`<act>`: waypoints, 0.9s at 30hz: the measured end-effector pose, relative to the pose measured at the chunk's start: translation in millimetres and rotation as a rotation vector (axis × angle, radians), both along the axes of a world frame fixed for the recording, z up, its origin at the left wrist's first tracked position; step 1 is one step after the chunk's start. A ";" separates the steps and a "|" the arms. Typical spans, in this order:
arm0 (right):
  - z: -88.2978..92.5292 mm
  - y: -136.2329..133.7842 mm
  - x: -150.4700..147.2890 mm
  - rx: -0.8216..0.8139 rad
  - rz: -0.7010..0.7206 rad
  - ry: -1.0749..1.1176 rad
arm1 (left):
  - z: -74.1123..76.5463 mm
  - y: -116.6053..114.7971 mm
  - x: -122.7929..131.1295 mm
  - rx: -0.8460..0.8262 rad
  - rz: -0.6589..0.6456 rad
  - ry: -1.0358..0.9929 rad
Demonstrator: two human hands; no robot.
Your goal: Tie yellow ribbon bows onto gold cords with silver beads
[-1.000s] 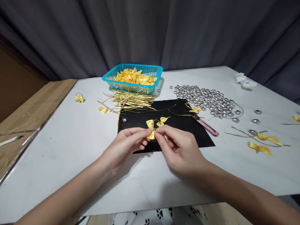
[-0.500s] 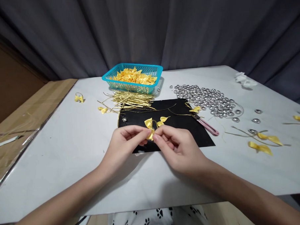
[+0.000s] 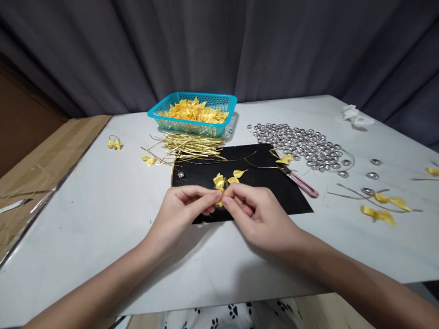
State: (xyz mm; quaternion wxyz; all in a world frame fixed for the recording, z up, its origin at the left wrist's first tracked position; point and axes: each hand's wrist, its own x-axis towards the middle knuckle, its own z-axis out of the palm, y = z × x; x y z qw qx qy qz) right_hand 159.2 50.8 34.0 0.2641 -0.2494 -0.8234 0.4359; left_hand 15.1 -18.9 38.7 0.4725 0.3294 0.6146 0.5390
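Note:
A yellow ribbon bow (image 3: pixel 219 181) stands pinched between the fingertips of both hands, above the black mat (image 3: pixel 198 175). My left hand (image 3: pixel 183 202) closes thumb and forefinger on its left side. My right hand (image 3: pixel 260 209) pinches it from the right, its other fingers curled under. A bit of gold cord shows at the bow's middle; the fingertips cover the rest. Just behind the right fingers lies another yellow bow (image 3: pixel 238 174) on the mat. A single silver bead (image 3: pixel 181 175) rests on the mat's left part.
Behind the mat are a bundle of gold cords (image 3: pixel 195 144) and a blue basket (image 3: pixel 155 118) of yellow bows. Many silver beads (image 3: pixel 302 141) spread at the right, near pink-handled scissors (image 3: pixel 306 186). A finished-looking bow with a cord loop (image 3: pixel 114 143) sits at the left.
The held bow has turned and its upper loop looks narrower between the fingers. Both hands keep their pinch in nearly the same place. The view has shifted slightly.

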 end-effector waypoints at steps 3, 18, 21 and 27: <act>-1.0 1.4 -0.6 0.070 0.023 0.004 | 3.4 1.5 1.0 -0.019 0.010 0.065; -2.3 3.0 10.1 0.061 -0.120 0.235 | 2.4 2.3 0.3 0.034 -0.031 0.178; 0.4 2.0 12.3 0.120 -0.020 0.291 | 3.9 3.5 0.3 0.009 -0.040 0.202; 28.5 21.5 26.9 0.133 -0.255 0.632 | 4.7 3.9 -1.5 -0.041 -0.091 0.232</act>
